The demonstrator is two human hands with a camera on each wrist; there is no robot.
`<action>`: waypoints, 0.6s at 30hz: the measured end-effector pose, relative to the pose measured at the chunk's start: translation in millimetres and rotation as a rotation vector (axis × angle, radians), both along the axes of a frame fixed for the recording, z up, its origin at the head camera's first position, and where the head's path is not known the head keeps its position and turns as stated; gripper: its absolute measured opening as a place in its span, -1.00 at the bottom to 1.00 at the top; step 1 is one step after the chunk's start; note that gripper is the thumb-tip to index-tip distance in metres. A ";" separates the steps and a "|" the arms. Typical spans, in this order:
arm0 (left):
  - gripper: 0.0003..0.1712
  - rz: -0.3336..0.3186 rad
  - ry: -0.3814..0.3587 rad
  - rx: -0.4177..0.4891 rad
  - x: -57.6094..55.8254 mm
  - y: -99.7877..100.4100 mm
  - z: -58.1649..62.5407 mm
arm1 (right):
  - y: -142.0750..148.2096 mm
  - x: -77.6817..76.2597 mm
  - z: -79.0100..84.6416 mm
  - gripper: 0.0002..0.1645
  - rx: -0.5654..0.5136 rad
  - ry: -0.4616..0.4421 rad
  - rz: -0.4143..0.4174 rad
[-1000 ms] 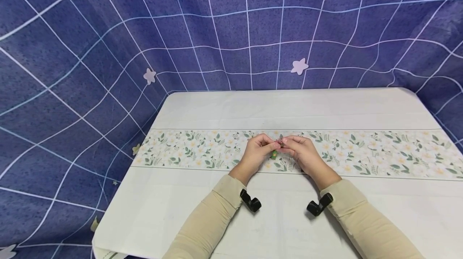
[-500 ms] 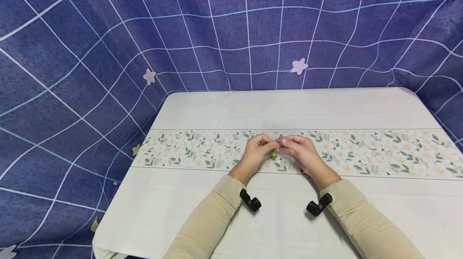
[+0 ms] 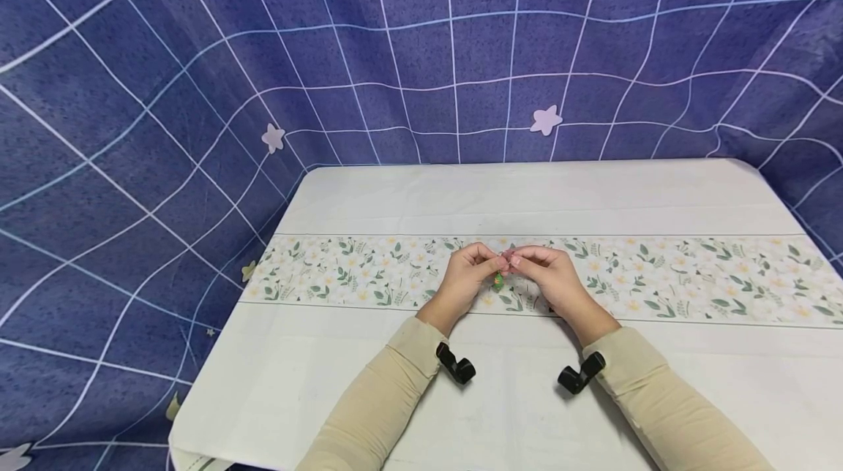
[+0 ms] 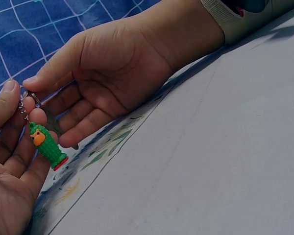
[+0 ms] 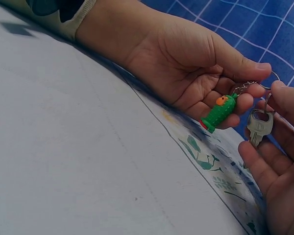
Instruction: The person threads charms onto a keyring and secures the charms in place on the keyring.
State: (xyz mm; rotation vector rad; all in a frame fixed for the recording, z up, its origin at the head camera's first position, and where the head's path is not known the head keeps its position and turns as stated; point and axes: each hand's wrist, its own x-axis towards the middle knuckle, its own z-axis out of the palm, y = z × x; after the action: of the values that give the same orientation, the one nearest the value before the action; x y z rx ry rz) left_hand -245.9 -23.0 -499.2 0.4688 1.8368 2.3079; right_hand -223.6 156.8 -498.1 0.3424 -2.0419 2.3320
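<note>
Both hands meet over the floral band of the table, working on a keyring. My left hand (image 3: pixel 463 277) pinches the ring (image 5: pixel 276 77) and the short chain (image 5: pixel 244 87) between thumb and forefinger. From that chain dangles a green, knobbly keychain charm (image 5: pixel 219 112) with an orange patch and red base; in the head view the charm (image 3: pixel 498 281) shows below the fingertips. My right hand (image 3: pixel 552 277) pinches the ring's other side. A silver key (image 5: pixel 259 127) hangs from a small loop in front of the right fingers. Fingertips cover part of the ring.
A white tablecloth (image 3: pixel 507 383) with a floral band (image 3: pixel 691 273) covers the table. Behind and to the left hangs a blue curtain (image 3: pixel 408 54) with grid lines and stars. Black wrist cameras sit on both beige sleeves (image 3: pixel 382 398).
My right thumb and fingertips have shifted slightly on the ring. The green charm has turned a little as it hangs. Both arms stay in place.
</note>
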 end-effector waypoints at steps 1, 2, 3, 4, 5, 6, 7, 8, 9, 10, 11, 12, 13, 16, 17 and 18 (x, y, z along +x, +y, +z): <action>-0.79 -0.001 -0.001 0.001 -0.1 0.1 -0.1 | -0.1 0.1 0.3 -0.73 0.014 0.007 -0.005; -0.79 -0.002 -0.002 0.001 -0.5 0.1 -0.3 | -0.1 0.1 0.5 -0.72 0.029 0.016 -0.011; -0.79 -0.003 -0.003 0.002 -0.5 0.2 -0.2 | -0.1 0.2 0.7 -0.72 0.042 0.027 -0.015; -0.78 -0.003 -0.005 0.000 -0.4 0.1 -0.5 | -0.1 0.4 0.7 -0.72 0.053 0.036 -0.018; -0.78 -0.005 -0.004 -0.002 -0.2 -0.1 -0.5 | 0.0 0.5 0.6 -0.73 0.068 0.049 -0.022; -0.78 -0.006 -0.005 -0.002 -0.2 -0.2 -0.6 | 0.0 0.6 0.3 -0.73 0.082 0.062 -0.024; -0.78 -0.008 -0.005 -0.004 -0.2 -0.3 -0.4 | 0.1 0.7 0.1 -0.74 0.095 0.076 -0.027; -0.78 -0.010 -0.003 -0.006 -0.2 -0.6 -0.3 | 0.2 0.7 0.0 -0.75 0.105 0.088 -0.030; -0.78 -0.012 -0.002 -0.008 0.0 -0.8 -0.1 | 0.2 0.9 0.0 -0.77 0.117 0.101 -0.037; -0.78 -0.014 0.001 -0.012 -0.2 -1.0 -0.1 | 0.2 1.0 0.2 -0.78 0.126 0.112 -0.042; -0.78 -0.016 0.004 -0.017 -0.2 -1.1 0.1 | 0.1 1.2 0.4 -0.80 0.134 0.123 -0.048; -0.78 -0.017 0.005 -0.020 -0.3 -1.2 0.1 | -0.1 1.5 0.9 -0.81 0.139 0.132 -0.052; -0.79 -0.018 0.009 -0.022 -0.3 -1.3 0.2 | -0.2 1.7 1.3 -0.82 0.142 0.138 -0.057; -0.77 -0.016 0.012 -0.029 0.0 -1.2 0.4 | -1.4 2.8 3.3 -0.85 0.157 0.156 -0.069; -0.76 -0.014 0.011 -0.029 0.1 -1.0 0.4 | -1.9 3.1 3.8 -0.86 0.164 0.163 -0.074; -0.76 -0.013 0.011 -0.026 0.1 -0.8 0.2 | -2.3 3.5 3.8 -0.88 0.171 0.171 -0.080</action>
State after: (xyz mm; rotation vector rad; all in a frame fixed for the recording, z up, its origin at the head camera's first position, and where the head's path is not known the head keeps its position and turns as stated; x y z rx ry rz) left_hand -245.8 -23.8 -499.0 0.4891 1.8605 2.2741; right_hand -220.1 154.5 -494.3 0.4389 -2.1331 2.0126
